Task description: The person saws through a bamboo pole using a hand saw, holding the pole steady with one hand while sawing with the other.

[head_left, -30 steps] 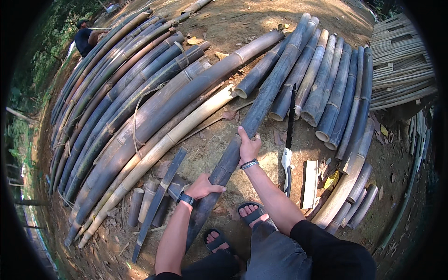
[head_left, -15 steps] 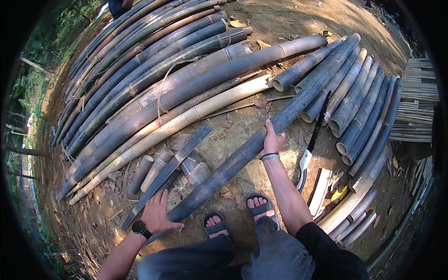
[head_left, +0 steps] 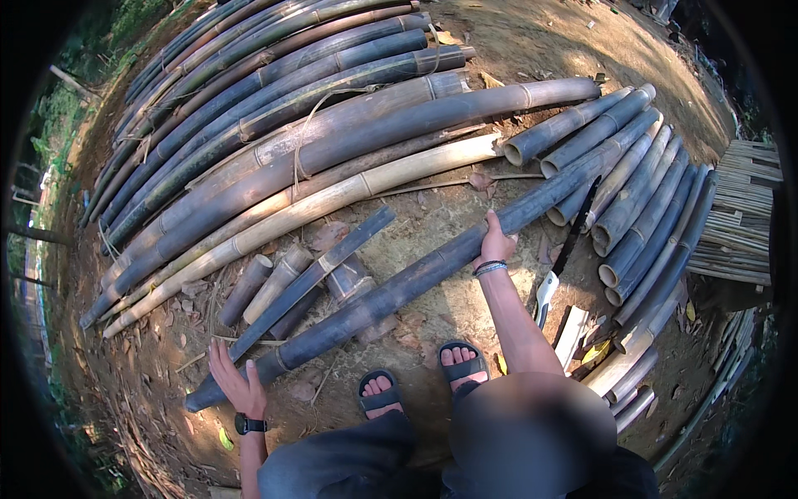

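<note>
A long dark bamboo pole (head_left: 391, 291) runs diagonally from the lower left to the upper right. My right hand (head_left: 497, 241) is wrapped round its middle, thumb on top. My left hand (head_left: 238, 381) is open, fingers stretched and together, beside the pole's near left end; whether it touches the pole I cannot tell. A split dark bamboo strip (head_left: 314, 274) lies across short bamboo pieces (head_left: 278, 287) just beyond the pole. To the right of my right forearm is a hand saw with a dark blade (head_left: 578, 229) and a white handle (head_left: 546, 291).
Long bamboo poles (head_left: 332, 154) lie side by side across the far left. Cut bamboo lengths (head_left: 623, 212) are heaped at the right, with a stack of thin slats (head_left: 740, 212) beyond. My sandalled feet (head_left: 459, 366) stand on leaf-strewn earth. A blurred patch covers the lower right.
The held pole has shifted and swung, its near end now further left. My left hand has moved left and its fingers have turned upward. My right hand keeps its grip.
</note>
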Available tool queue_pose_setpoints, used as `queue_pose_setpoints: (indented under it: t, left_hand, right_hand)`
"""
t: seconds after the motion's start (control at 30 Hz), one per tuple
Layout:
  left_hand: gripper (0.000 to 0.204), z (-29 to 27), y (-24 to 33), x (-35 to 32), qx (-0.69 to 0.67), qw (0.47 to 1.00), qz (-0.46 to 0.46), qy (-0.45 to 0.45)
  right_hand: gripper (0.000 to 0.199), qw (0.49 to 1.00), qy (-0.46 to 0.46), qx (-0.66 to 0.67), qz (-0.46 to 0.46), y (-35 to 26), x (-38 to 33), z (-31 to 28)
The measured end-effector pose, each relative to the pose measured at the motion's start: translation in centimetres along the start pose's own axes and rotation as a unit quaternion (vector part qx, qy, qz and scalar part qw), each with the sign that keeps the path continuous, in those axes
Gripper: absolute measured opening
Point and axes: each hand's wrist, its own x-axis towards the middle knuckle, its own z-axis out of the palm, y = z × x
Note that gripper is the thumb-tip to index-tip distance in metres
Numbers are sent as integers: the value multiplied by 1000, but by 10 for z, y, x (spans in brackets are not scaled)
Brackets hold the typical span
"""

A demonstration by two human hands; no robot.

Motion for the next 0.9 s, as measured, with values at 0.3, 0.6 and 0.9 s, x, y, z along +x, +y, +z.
queue_pose_setpoints:
  t: [0.3, 0.6, 0.9]
  left_hand:
    - [58, 98, -104, -19, -119, 989, -72, 44]
    - [55, 78, -110, -4, -240, 966, -93, -26]
    - [43, 11, 10, 74, -99, 949, -115, -276]
  right_hand:
    - [68, 999, -17, 29, -12, -12, -14, 5]
    - [98, 998, 28, -57, -15, 2, 1, 2]
    - [79, 998, -60, -34, 13, 8, 11, -13]
